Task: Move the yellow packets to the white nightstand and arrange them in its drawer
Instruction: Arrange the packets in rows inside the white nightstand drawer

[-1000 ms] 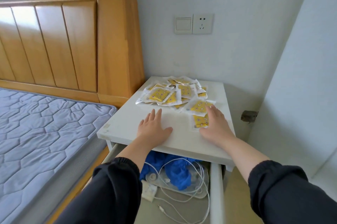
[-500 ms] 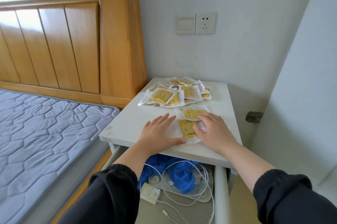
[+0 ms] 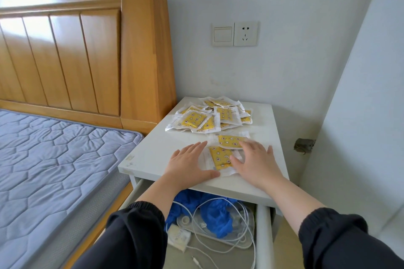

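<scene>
A heap of several yellow packets (image 3: pixel 209 117) lies at the back of the white nightstand (image 3: pixel 153 152) top. Two packets sit apart near the front: one (image 3: pixel 220 158) lies between my hands, another (image 3: pixel 229 140) just behind it. My left hand (image 3: pixel 188 163) rests flat on the top, its thumb touching the near packet's left edge. My right hand (image 3: pixel 255 159) lies flat with straight fingers over the right sides of both packets. The drawer (image 3: pixel 261 236) below stands pulled out.
The drawer holds blue gloves (image 3: pixel 216 211), white cables (image 3: pixel 218 244), a white charger (image 3: pixel 178 237) and a clear tray. A wooden headboard (image 3: pixel 87 49) and grey mattress (image 3: pixel 54 163) stand at left. White walls close in behind and at right, with a wall socket (image 3: pixel 235 33).
My right hand slid a packet from the right side toward the middle front of the top. My left hand shifted right to meet it. The view moved slightly closer.
</scene>
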Demonstrator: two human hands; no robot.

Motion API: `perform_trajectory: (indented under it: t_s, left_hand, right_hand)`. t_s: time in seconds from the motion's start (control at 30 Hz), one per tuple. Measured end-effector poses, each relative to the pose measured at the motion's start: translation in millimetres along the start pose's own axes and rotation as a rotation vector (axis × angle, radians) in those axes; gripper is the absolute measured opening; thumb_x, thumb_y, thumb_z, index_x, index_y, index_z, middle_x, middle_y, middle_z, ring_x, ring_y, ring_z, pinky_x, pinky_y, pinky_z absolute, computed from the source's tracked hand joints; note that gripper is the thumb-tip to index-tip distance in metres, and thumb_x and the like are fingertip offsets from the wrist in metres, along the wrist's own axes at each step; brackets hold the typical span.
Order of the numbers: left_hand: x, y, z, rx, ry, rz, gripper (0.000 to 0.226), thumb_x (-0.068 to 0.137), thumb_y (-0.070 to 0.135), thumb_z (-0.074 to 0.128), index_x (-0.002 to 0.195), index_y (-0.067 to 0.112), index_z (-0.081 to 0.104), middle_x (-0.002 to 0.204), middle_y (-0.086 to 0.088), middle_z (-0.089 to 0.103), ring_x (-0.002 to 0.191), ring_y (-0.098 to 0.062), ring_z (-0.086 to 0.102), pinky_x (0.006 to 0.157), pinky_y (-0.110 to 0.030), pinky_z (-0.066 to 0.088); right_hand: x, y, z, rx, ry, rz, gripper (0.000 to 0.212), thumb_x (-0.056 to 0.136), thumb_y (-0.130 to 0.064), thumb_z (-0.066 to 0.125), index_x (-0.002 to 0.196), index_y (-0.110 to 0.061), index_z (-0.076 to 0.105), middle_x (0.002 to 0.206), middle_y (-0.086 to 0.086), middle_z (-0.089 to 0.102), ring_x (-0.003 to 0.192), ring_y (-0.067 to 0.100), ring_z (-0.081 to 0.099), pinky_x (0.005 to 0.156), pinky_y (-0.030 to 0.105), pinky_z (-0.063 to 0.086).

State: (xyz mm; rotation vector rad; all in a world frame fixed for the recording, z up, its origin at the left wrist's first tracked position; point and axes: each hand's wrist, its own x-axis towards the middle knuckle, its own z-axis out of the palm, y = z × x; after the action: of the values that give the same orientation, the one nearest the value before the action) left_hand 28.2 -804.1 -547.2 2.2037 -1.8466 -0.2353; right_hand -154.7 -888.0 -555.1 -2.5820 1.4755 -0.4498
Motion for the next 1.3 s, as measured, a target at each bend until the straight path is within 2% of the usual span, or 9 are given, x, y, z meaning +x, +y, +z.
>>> perform_trajectory:
  t_s: [0.17, 0.27, 0.4, 0.57, 0.73, 0.97, 1.1, 1.2, 1.3]
  left_hand:
    - [-0.7, 2.9, -0.9, -0.047, 0.049, -0.032, 0.088, 0.084, 0.065, 0.054, 0.152, 0.032, 0.009, 0.158, 0.010, 0.019, 0.145, -0.012, 0.017, 0.117, -0.033, 0.013]
    - [-2.0, 2.7, -1.3, -0.093, 0.083, -0.056, 0.086, 0.085, 0.059, 0.056, 0.152, 0.032, 0.009, 0.158, 0.009, 0.022, 0.145, -0.014, 0.020, 0.116, -0.033, 0.016]
    - [-2.3, 2.8, -1.2, -0.107, 0.093, -0.059, 0.088, 0.084, 0.060, 0.057, 0.152, 0.033, 0.008, 0.158, 0.010, 0.019, 0.145, -0.014, 0.020, 0.116, -0.033, 0.018]
    - [0.5, 1.2, 0.9, -0.097, 0.089, -0.057, 0.092, 0.082, 0.064, 0.057, 0.152, 0.034, 0.005, 0.160, 0.010, 0.011, 0.146, -0.015, 0.017, 0.116, -0.036, 0.017]
    - [2.6, 0.1, 1.7, -0.095, 0.063, -0.048, 0.091, 0.081, 0.067, 0.055, 0.151, 0.039, 0.003, 0.161, 0.010, 0.003, 0.147, -0.016, 0.012, 0.117, -0.037, 0.014]
    - [1.5, -0.1, 1.0, -0.101, 0.062, -0.041, 0.063, 0.094, 0.061, 0.036, 0.149, 0.046, 0.010, 0.161, 0.011, -0.001, 0.148, -0.016, 0.007, 0.118, -0.038, 0.012]
    - [1.8, 0.5, 0.7, -0.056, 0.038, -0.025, 0.053, 0.096, 0.061, 0.027, 0.146, 0.047, 0.023, 0.161, 0.012, 0.005, 0.148, -0.014, 0.007, 0.118, -0.037, 0.010]
    - [1.9, 0.8, 1.5, -0.061, 0.035, -0.028, 0.052, 0.095, 0.062, 0.026, 0.145, 0.046, 0.031, 0.160, 0.011, 0.013, 0.147, -0.012, 0.010, 0.117, -0.036, 0.010]
    - [2.3, 1.5, 1.6, -0.085, 0.064, -0.040, 0.050, 0.094, 0.062, 0.031, 0.138, 0.042, 0.042, 0.157, 0.011, 0.023, 0.145, -0.011, 0.017, 0.117, -0.035, 0.013]
  right_hand:
    - [-2.0, 1.7, 0.2, -0.010, 0.078, -0.058, 0.064, 0.088, -0.065, 0.038, 0.135, -0.023, 0.047, 0.134, -0.003, 0.046, 0.128, 0.019, 0.037, 0.112, 0.043, 0.024]
    - [-2.9, 1.2, -1.3, 0.040, 0.133, -0.101, 0.065, 0.083, -0.068, 0.041, 0.124, -0.020, 0.058, 0.132, 0.001, 0.044, 0.126, 0.020, 0.034, 0.110, 0.034, 0.024]
    - [-2.6, -1.1, -1.3, 0.086, 0.002, -0.095, 0.061, 0.089, -0.062, 0.043, 0.132, -0.019, 0.042, 0.147, 0.001, 0.039, 0.138, 0.018, 0.030, 0.118, 0.043, 0.009]
    - [-7.4, -1.7, -2.7, 0.161, 0.117, -0.202, 0.064, 0.085, -0.059, 0.053, 0.134, -0.019, 0.044, 0.131, -0.004, 0.046, 0.124, 0.015, 0.039, 0.106, 0.030, 0.031]
    - [-3.9, -2.9, -0.2, 0.054, -0.080, -0.212, 0.083, 0.082, -0.071, 0.046, 0.149, -0.029, 0.023, 0.159, -0.004, 0.012, 0.146, 0.015, 0.007, 0.120, 0.044, 0.004]
    - [-5.2, -1.3, -1.8, 0.183, -0.003, -0.225, 0.041, 0.092, -0.025, 0.054, 0.133, -0.031, 0.050, 0.142, -0.013, 0.043, 0.135, 0.010, 0.033, 0.118, 0.047, 0.003]
    - [-7.4, 0.7, -1.5, 0.250, 0.137, -0.187, 0.039, 0.084, 0.004, 0.044, 0.107, -0.018, 0.066, 0.121, -0.003, 0.062, 0.123, 0.014, 0.046, 0.118, 0.037, 0.004]
    - [-6.4, 0.8, 0.7, 0.254, 0.188, -0.206, 0.016, 0.094, -0.022, 0.049, 0.098, -0.016, 0.063, 0.115, -0.002, 0.062, 0.122, 0.016, 0.048, 0.114, 0.029, 0.010]
    - [-7.4, -4.0, -1.6, 0.159, 0.018, -0.158, 0.057, 0.084, -0.061, 0.052, 0.125, -0.022, 0.045, 0.132, -0.007, 0.050, 0.130, 0.013, 0.038, 0.115, 0.041, 0.013]
